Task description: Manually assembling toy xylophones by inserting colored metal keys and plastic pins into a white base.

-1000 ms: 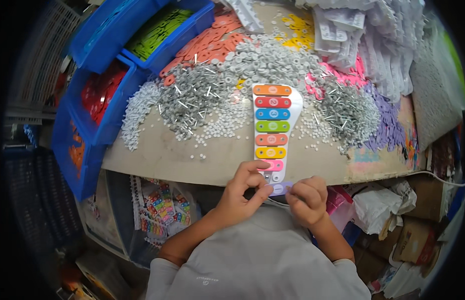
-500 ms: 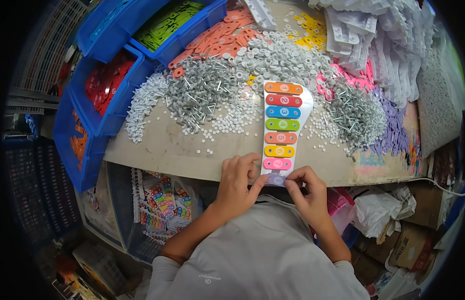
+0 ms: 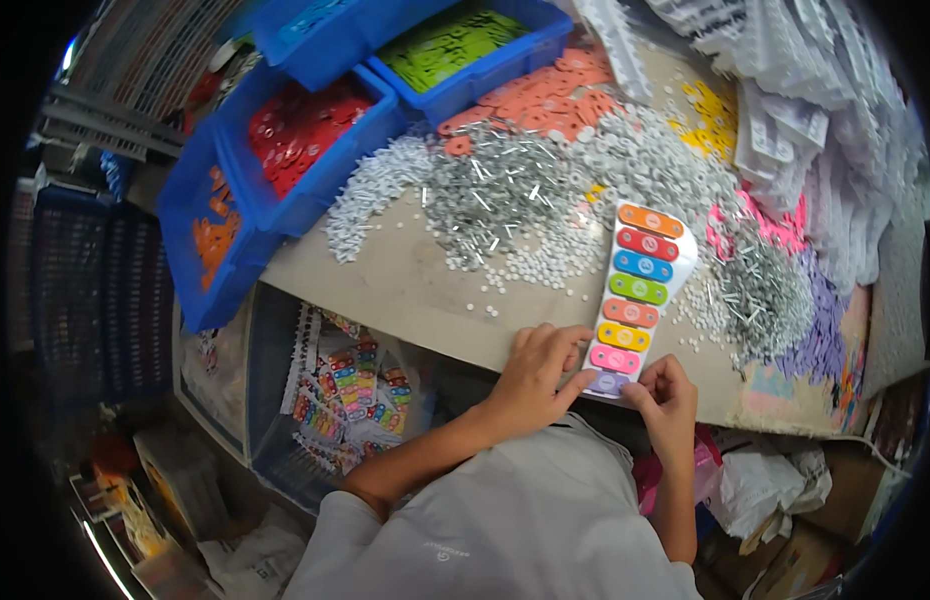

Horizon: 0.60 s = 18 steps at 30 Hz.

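A white board with a column of coloured bars, which looks like a toy xylophone, lies at the table's near edge. Its bars run from orange at the far end to pink, with a purple bar at the near end. My left hand is closed at the board's left edge, thumb against the purple bar's left end. With thumb and fingers pinched, my right hand grips the near right corner beside the purple bar's other end. Whether a small part is between its fingertips is hidden.
Beyond the board lie heaps of metal pins, white caps and purple bars. Blue bins with coloured bars stand at left; white boards are piled far right. Below the table, a tub holds assembled boards.
The view has turned, so table and board appear further right and tilted. The purple bar shows more fully, lying across the board's near end. Both hands stay at that end.
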### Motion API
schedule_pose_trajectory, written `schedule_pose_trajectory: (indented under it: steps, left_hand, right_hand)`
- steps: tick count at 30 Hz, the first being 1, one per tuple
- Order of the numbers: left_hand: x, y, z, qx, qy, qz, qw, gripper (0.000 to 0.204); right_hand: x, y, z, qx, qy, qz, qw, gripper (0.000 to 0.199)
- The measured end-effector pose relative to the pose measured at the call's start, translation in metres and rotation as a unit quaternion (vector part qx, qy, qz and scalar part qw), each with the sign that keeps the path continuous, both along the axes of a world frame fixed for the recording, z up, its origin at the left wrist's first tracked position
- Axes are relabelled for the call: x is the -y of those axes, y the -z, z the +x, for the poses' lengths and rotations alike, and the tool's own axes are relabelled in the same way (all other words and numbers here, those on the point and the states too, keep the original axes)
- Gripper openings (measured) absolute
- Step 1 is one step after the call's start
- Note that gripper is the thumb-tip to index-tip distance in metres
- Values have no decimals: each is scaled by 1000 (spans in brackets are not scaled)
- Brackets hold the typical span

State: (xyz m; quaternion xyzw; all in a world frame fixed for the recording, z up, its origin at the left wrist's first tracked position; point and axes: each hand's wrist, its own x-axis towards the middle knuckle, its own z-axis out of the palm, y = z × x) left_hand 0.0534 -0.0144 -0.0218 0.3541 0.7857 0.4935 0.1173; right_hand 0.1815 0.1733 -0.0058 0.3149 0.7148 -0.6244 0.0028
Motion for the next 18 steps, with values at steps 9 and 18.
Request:
schedule_pose_trajectory:
  steps: [9,18]
  left_hand:
    - [100,-5,-138,-283,-337,-172,881,10]
    - [113,10,-170,-339,-323,-234,852,10]
  right_hand:
    - [-9,18,5,-87,83,-19,992,20]
    - [-1,19,2,-83,93,21,992,19]
